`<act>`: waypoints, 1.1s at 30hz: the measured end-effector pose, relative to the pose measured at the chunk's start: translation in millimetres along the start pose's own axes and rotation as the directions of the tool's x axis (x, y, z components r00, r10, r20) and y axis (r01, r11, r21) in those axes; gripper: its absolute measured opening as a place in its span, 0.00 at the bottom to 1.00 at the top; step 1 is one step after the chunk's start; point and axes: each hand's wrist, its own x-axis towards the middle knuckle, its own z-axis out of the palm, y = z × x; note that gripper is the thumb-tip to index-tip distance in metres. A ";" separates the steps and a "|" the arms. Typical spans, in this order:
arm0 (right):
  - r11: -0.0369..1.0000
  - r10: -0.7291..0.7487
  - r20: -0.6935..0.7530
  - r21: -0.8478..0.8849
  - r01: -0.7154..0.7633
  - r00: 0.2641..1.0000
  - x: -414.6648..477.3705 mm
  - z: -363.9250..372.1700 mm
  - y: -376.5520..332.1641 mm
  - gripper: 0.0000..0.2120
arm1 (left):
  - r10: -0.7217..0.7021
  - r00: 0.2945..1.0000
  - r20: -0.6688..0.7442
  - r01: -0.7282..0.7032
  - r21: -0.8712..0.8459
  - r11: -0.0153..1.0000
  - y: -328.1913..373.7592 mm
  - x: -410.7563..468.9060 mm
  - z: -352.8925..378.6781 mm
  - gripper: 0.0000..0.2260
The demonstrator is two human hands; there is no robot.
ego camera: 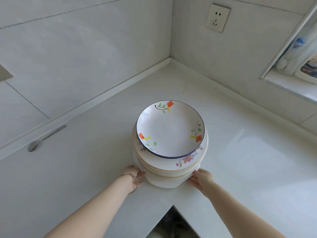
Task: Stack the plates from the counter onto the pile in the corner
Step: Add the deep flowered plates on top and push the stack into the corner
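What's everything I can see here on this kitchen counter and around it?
Pile of plates: one stack, white and cream, near the counter's inner front corner.
Top plate: one, white, blue rim, orange flowers, on the pile.
Spoon: one, metal, left on the counter.
Counter: one, white, L-shaped.
Wall socket: one, white, right wall.
Bracelet: one, dark beaded, left wrist.
Left hand: open, against the pile's base.
Right hand: open, against the base opposite.

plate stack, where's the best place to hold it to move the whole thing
Take the plate stack low, at the white bottom piece, from both flanks, where the left hand and right hand already sit; the top plate sits off-centre, so a higher grip risks sliding it.
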 end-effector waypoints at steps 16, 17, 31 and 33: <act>0.993 -0.121 -0.101 -0.029 0.119 0.988 18.2 6.4 -7.0 0.07 | 0.096 0.992 -0.079 -0.096 0.005 0.995 -4.6 28.8 16.6 0.13; 0.992 -0.123 -0.099 -0.027 0.121 0.987 21.6 6.7 -12.0 0.07 | 0.104 0.991 -0.087 -0.104 0.012 0.995 -0.6 29.8 20.2 0.13; 0.986 -0.150 -0.023 -0.074 0.148 0.988 104.9 30.8 -122.4 0.05 | 0.121 0.978 -0.168 -0.135 -0.077 0.988 92.4 68.7 89.5 0.12; 0.986 -0.159 -0.012 -0.055 0.158 0.987 118.1 38.1 -142.2 0.06 | 0.122 0.981 -0.151 -0.140 -0.121 0.983 112.7 81.8 100.0 0.14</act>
